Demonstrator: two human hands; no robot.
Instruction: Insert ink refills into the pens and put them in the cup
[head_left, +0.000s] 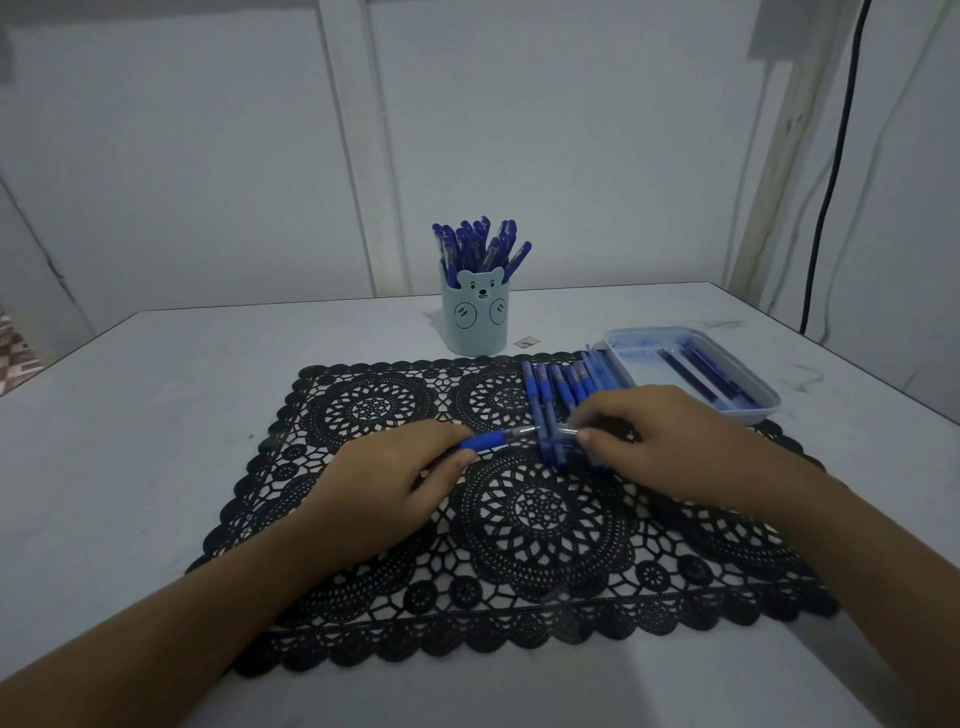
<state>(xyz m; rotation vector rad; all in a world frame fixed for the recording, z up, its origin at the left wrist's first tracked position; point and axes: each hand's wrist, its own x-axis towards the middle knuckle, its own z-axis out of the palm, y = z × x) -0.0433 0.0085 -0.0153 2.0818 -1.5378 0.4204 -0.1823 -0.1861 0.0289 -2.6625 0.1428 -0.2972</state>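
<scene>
A pale blue bear-face cup (475, 322) stands at the back of the table, holding several blue pens (480, 244). My left hand (395, 478) pinches a blue pen (493, 439) by its rubber grip, held level over the black lace mat (519, 519). My right hand (654, 436) holds the other, clear end of that pen at its fingertips. Just behind my hands, several blue pen bodies (561, 389) lie in a row on the mat. A pale blue tray (748, 415) at the right holds several dark ink refills (706, 374).
The white table (156, 415) ends near a wall behind the cup. A small scrap (525, 342) lies beside the cup. A black cable (831, 171) hangs down the wall at the right.
</scene>
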